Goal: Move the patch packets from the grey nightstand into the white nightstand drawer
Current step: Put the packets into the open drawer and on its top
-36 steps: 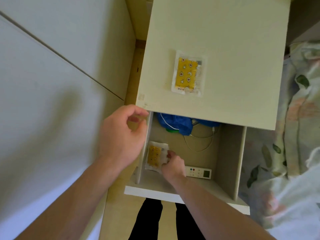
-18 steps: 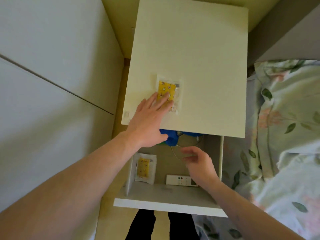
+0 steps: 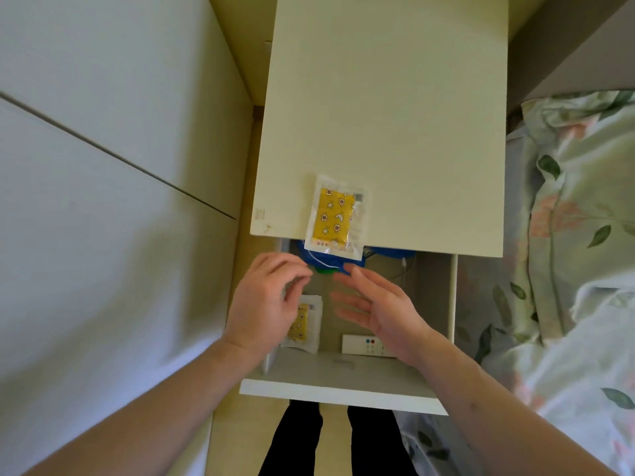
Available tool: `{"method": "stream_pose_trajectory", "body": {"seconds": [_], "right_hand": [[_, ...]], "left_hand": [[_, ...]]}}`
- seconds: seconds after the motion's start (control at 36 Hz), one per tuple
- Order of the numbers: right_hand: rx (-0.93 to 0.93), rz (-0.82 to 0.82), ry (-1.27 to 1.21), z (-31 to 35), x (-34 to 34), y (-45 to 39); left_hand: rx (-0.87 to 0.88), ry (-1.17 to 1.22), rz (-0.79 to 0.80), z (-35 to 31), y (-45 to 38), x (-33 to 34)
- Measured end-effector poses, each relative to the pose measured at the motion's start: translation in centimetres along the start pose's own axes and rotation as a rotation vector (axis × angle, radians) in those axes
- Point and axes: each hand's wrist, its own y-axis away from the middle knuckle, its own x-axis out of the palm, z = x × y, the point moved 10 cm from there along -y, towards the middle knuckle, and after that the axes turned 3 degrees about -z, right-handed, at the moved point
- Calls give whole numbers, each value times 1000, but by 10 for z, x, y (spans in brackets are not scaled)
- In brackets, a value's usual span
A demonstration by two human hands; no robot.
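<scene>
Your left grip (image 3: 264,300) hovers over the left side of the open white nightstand drawer (image 3: 343,386), fingers loosely curled with thumb and forefinger near each other, and nothing between them. Your right grip (image 3: 381,310) hangs over the middle of the drawer, palm turned inward, fingers straight and spread, touching nothing.

One clear plastic patch packet with a yellow star-printed sheet inside (image 3: 335,218) lies on the pale nightstand top (image 3: 395,115), at its front edge, with its lower end sticking out past the edge above the drawer. It sits just beyond your fingertips, apart from both hands.

A second clear packet with the same yellow sheet (image 3: 307,324) lies on the drawer floor against the left wall, partly hidden behind your left hand. Beside it, near the drawer front, lies a small white remote control with coloured buttons (image 3: 360,345). At the back of the drawer sit a crumpled blue bag (image 3: 330,261) and a thin white cable (image 3: 403,266). A floral bedspread (image 3: 567,235) fills the right side.
</scene>
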Motion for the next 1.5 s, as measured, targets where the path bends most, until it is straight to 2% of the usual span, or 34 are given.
{"method": "stream_pose_trajectory", "body": {"seconds": [0.06, 0.14, 0.31, 0.39, 0.47, 0.61, 0.72, 0.81, 0.94, 1.25, 1.36, 1.5], "right_hand": [[-14, -18, -27, 10, 7, -4], [-34, -79, -38, 30, 13, -11], [-18, -194, 9, 40, 11, -13], [-53, -221, 107, 31, 3, -6], [-98, -220, 188, 15, -6, 4], [70, -253, 278, -51, -25, 3], [229, -303, 416, -106, -35, -14], [264, -323, 471, -128, -30, -28], [249, -326, 602, -139, -7, -54], [169, -196, 968, -134, 27, -62], [90, -214, 1006, -116, 21, -57], [64, -160, 983, -102, 16, -46]], "left_hand": [[-96, 58, -82, 7, 3, -12], [-180, 99, -124, 18, 3, -23], [-421, 114, -21, 59, -1, -26], [-560, 162, 18, 79, 3, -24], [-621, 186, 16, 91, 11, -26], [-692, 192, 31, 106, 35, -24], [-722, 195, 54, 118, 57, -17], [-749, 231, 85, 125, 70, -12], [-778, 268, 109, 134, 85, -9], [-757, 260, 158, 127, 85, -5], [-739, 268, 160, 117, 79, -2], [-737, 264, 170, 107, 76, -2]]}}
